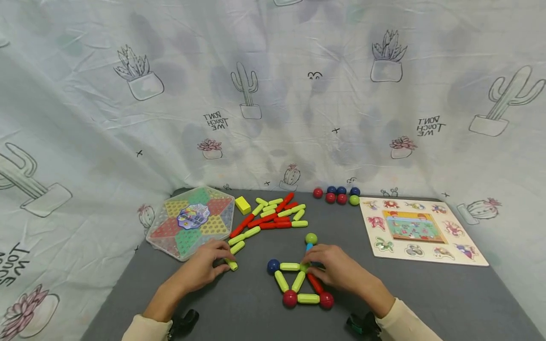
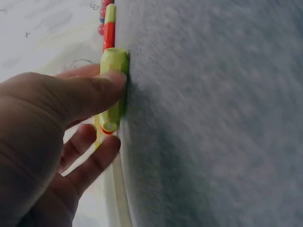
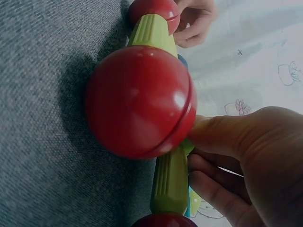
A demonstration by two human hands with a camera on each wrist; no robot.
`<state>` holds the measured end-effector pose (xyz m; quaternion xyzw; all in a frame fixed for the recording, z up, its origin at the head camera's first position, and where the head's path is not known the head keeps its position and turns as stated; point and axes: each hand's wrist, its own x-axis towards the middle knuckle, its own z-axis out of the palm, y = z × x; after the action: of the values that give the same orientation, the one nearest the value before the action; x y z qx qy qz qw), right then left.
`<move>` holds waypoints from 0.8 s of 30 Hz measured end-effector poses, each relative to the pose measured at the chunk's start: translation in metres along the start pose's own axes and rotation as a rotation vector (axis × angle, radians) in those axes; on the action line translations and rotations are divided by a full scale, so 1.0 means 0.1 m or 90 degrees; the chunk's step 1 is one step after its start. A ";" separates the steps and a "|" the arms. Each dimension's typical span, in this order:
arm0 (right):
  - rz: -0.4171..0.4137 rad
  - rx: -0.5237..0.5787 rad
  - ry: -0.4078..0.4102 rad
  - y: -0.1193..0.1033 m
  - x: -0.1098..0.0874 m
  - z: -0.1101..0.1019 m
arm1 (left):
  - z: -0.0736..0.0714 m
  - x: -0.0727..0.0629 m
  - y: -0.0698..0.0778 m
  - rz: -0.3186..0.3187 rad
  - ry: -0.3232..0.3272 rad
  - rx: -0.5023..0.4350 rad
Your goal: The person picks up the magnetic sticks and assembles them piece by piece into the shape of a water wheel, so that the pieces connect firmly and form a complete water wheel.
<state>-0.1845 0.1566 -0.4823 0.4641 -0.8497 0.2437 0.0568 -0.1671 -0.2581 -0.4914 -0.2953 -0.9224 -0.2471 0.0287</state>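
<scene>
My left hand [image 1: 204, 266] pinches a yellow-green magnetic rod [image 1: 232, 265] on the table; its thumb [image 2: 102, 87] lies along the rod in the left wrist view. My right hand [image 1: 339, 269] holds a green ball [image 1: 304, 267], mostly hidden by the fingers. That ball belongs to a flat figure of rods and balls: a blue ball [image 1: 273, 266], two red balls [image 1: 290, 298], several yellow-green rods [image 1: 308, 299] and a red rod [image 1: 315, 283]. A blue rod [image 1: 309, 246] extends from near the held ball toward another green ball [image 1: 311, 238]. Up close in the right wrist view, a red ball [image 3: 139, 101] blocks much of the figure.
Loose red and yellow-green rods [image 1: 268, 226] lie beyond the hands, beside a yellow block [image 1: 242, 205]. A hexagonal game board [image 1: 170, 208] is at left. Several loose balls [image 1: 341, 199] sit at the back, near a wooden picture puzzle [image 1: 371, 222]. A printed curtain [image 1: 273, 94] hangs behind.
</scene>
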 end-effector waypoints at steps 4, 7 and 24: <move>-0.003 -0.002 -0.001 0.01 0.00 0.00 | 0.01 0.07 0.08 -0.024 0.013 -0.001; -0.006 -0.006 0.002 0.01 0.01 0.00 | 0.04 0.15 0.19 -0.057 0.049 -0.071; 0.072 -0.014 0.020 -0.01 0.06 -0.06 | 0.71 0.81 0.72 -0.213 0.079 -0.416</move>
<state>-0.1878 0.1547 -0.4750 0.4112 -0.8761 0.2444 0.0610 -0.1869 -0.1313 -0.5058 -0.1185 -0.8269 -0.5472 -0.0523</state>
